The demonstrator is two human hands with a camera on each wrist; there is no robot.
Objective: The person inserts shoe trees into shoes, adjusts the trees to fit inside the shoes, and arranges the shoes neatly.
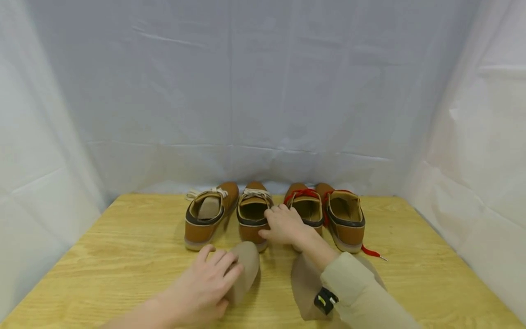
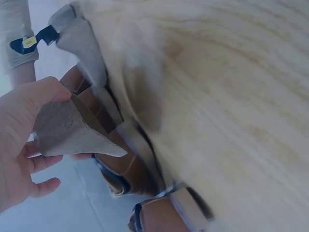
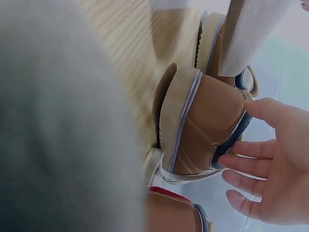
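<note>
My left hand (image 1: 211, 283) holds a grey-beige moulded shoe insert (image 2: 67, 130) by its edge, the thumb on one side and fingers on the other; its rounded end points toward the shoes. My right hand (image 1: 283, 224) is at the right side of the second brown shoe from the left (image 3: 207, 121), which has cream laces. In the right wrist view its thumb touches the heel collar and its loosely extended fingers lie along the dark collar. The leftmost shoe (image 1: 197, 234), also cream-laced, has a similar insert (image 1: 209, 208) inside.
Two brown shoes with red laces, one inner (image 1: 308, 211) and one outer (image 1: 349, 235), stand to the right; a loose red lace end (image 1: 371, 252) trails on the wooden table (image 1: 123, 256). More grey-brown inserts (image 1: 306, 292) lie below my right forearm. White sheeting (image 1: 263, 91) encloses the table.
</note>
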